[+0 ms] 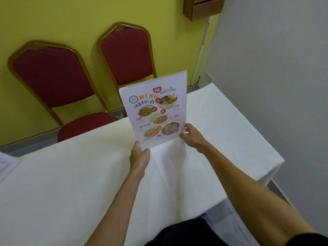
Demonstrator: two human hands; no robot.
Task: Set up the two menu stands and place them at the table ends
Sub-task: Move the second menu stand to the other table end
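A folded white menu stand [156, 110] with food pictures and the word MENU stands upright near the right end of the table [71, 183], which is covered by a white cloth. My left hand [139, 155] grips its lower left corner. My right hand [190, 134] pinches its lower right corner. A second panel shows behind the front one at the top. Another menu sheet [6, 166] lies flat at the far left edge of the view, mostly cut off.
Two red padded chairs with gold frames [53, 80] [126, 55] stand against the yellow wall behind the table. The table's right end [266, 167] drops off beside a grey wall. A wooden box [202, 8] hangs high on the wall.
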